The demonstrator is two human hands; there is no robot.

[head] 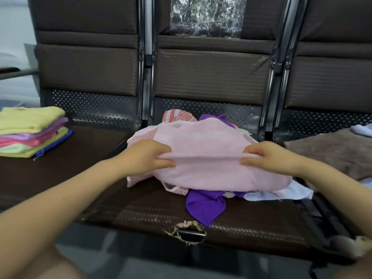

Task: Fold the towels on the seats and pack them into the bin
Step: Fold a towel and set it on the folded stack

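A row of dark brown seats [211, 222] fills the view, and we work on the middle one. Our left hand [149, 156] and right hand [267, 156] each pinch a folded edge of the pink towel [213, 141], fingers [161, 148] on top and thumbs beneath, so both are grasping cloth — neither is released. The towel lies between our hands, draped over a loose heap that includes a purple cloth [203, 204] just below the fingers and a patterned cloth [177, 115] beyond them. Well to the left of our left hand sits a stack of folded towels [30, 133]; a brown towel [338, 150] lies to the right of our right hand. No bin is in view.

We judge the step to be a fold in progress. To do it well, we should keep the held edge taut and level, carry both corners together so the edges meet squarely, then smooth the crease flat — clear of the heap, which could drag.
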